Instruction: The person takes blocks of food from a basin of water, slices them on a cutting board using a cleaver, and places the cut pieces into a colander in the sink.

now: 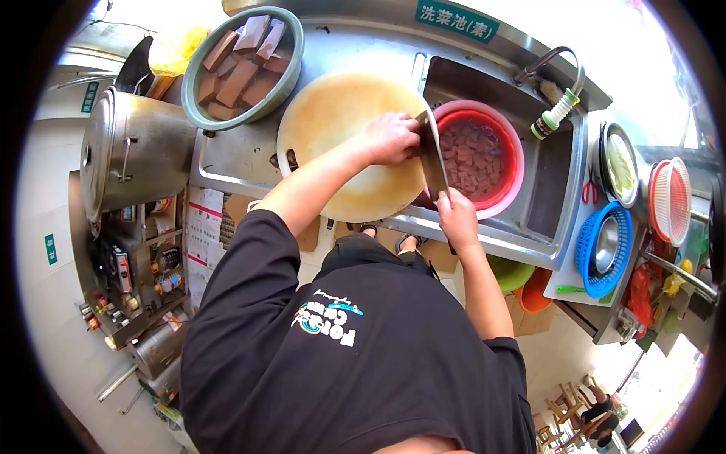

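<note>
A wide cleaver (433, 155) stands on edge at the right rim of the round cutting board (340, 113), beside the red basin. My right hand (457, 215) is closed round its handle end. My left hand (392, 139) is over the board with fingers curled near the far end of the blade; what they hold, if anything, is hidden. Cubes of reddish-brown food (470, 155) lie in liquid inside the red basin (508, 144), which sits in a pink one. Larger brown blocks (237, 82) soak in a green-grey tub (190, 85) at the upper left.
A metal sink (538, 181) with a faucet (556, 113) surrounds the basins' right side. Further right are a blue basket (581, 246) with a metal bowl, red scissors (590, 188) and red strainers (669, 200). A large steel pot (151, 151) stands left. A person (600, 412) is at the lower right.
</note>
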Demonstrator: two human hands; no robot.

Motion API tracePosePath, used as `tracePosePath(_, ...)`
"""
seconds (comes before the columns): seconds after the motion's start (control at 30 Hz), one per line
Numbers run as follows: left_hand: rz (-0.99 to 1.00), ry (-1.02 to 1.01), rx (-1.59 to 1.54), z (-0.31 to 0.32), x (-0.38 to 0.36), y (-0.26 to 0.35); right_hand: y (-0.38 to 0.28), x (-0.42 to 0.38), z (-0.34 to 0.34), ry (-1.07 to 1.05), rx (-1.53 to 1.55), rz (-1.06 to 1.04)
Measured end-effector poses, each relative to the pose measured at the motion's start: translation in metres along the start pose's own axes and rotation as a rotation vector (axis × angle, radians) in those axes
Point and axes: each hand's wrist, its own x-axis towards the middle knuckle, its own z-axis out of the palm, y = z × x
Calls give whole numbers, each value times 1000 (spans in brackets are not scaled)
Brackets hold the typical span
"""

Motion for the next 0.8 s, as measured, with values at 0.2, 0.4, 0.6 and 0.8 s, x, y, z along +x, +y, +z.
tracePosePath(0.2,2,51,-19,0,-5,1,-12,-6,2,83,102,-26)
tracePosePath(0.4,-24,51,-66,-1,-8,0,-12,-8,5,78,96,-27)
tracePosePath(0.6,16,74,-43,-3,-7,-5,-16,-4,6,34,4,-14)
tracePosePath(0.8,-14,67,-19,-6,-15,2,-16,-3,8,-16,-12,-4)
